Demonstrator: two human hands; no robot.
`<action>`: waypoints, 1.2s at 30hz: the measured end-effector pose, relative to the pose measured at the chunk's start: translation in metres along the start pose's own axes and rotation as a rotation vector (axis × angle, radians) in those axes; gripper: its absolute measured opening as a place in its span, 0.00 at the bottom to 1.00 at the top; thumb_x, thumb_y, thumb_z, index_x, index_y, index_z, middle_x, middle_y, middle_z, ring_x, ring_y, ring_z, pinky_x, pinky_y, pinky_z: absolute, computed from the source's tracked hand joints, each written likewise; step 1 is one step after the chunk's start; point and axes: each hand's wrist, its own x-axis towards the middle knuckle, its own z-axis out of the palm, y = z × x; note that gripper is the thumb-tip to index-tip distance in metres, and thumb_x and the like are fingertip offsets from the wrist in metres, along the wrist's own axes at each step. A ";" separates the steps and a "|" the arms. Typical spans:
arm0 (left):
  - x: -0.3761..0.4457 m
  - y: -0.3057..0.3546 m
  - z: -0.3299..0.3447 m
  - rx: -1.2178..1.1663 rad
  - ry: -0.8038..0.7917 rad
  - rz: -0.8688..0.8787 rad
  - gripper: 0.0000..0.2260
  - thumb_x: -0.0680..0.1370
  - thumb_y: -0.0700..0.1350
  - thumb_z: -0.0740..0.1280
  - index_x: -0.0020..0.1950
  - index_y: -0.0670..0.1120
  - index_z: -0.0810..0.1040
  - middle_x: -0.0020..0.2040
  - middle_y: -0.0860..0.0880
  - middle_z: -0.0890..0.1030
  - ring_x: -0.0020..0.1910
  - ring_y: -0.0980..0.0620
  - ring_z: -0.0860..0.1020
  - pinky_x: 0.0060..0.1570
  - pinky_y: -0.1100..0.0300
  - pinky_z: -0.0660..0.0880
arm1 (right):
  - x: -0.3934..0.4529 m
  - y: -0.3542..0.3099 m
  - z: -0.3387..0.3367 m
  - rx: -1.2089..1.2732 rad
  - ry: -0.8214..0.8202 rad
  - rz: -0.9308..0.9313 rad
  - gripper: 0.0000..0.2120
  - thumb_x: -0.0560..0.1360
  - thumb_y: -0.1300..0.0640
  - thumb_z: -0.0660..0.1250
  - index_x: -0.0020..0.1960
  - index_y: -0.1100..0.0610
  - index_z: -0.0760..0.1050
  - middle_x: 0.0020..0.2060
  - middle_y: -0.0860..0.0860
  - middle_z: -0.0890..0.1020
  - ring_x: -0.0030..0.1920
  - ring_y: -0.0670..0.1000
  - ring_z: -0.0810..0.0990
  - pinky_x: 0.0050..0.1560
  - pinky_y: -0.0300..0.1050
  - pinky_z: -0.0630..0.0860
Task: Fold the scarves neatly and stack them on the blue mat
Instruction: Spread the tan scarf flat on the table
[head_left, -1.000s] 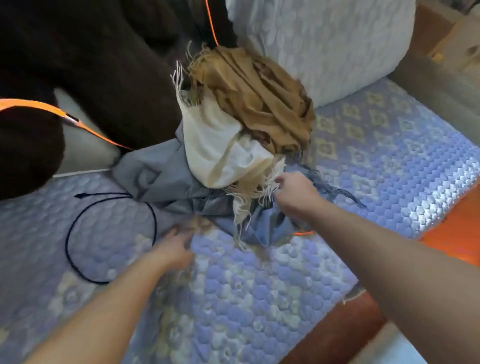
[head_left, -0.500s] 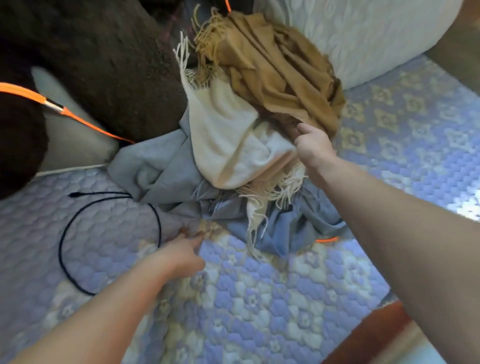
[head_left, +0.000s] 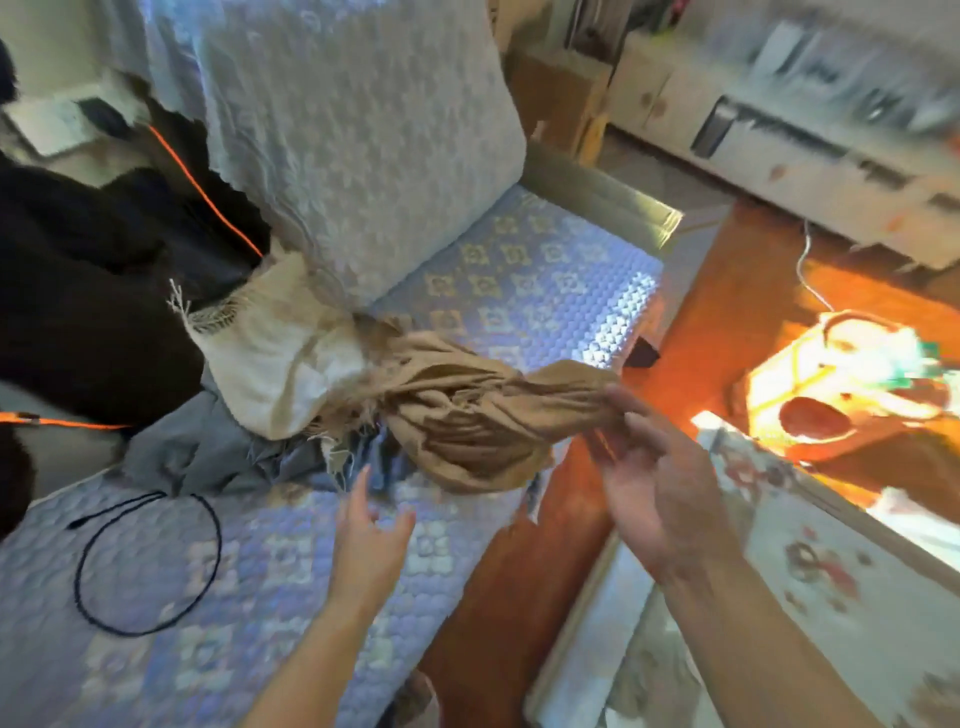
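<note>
The brown scarf (head_left: 467, 415), on top of the pile a moment ago, is now pulled off to the right, out past the edge of the blue mat (head_left: 545, 291). Its end is held by the right hand (head_left: 649, 493). The left hand (head_left: 371, 540) is lifted, fingers spread, holding nothing. The cream scarf (head_left: 270, 369) and grey scarf (head_left: 208, 452) are left on the mat. Folding can start next.

a home living room: quilted sofa mat (head_left: 545, 291), cushion (head_left: 363, 135), wooden floor (head_left: 727, 291)
</note>
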 end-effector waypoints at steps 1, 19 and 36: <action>-0.018 0.029 0.014 0.041 -0.007 0.144 0.38 0.77 0.47 0.74 0.81 0.56 0.57 0.77 0.46 0.63 0.74 0.45 0.66 0.67 0.47 0.71 | -0.027 -0.025 -0.013 0.044 0.012 -0.026 0.20 0.78 0.68 0.54 0.42 0.59 0.85 0.45 0.54 0.86 0.49 0.51 0.85 0.55 0.48 0.77; -0.432 0.384 0.306 -0.178 -0.237 0.680 0.14 0.71 0.45 0.56 0.50 0.44 0.78 0.46 0.43 0.79 0.48 0.42 0.74 0.53 0.47 0.72 | -0.446 -0.491 -0.362 0.300 0.276 -1.075 0.23 0.69 0.78 0.57 0.54 0.60 0.81 0.56 0.61 0.82 0.62 0.61 0.80 0.56 0.54 0.81; -0.431 0.192 0.434 0.991 -1.112 0.847 0.13 0.82 0.56 0.63 0.62 0.51 0.76 0.56 0.54 0.79 0.51 0.53 0.77 0.49 0.58 0.73 | -0.435 -0.368 -0.533 -1.735 0.799 0.337 0.15 0.85 0.51 0.56 0.45 0.58 0.72 0.49 0.59 0.79 0.43 0.57 0.75 0.37 0.48 0.66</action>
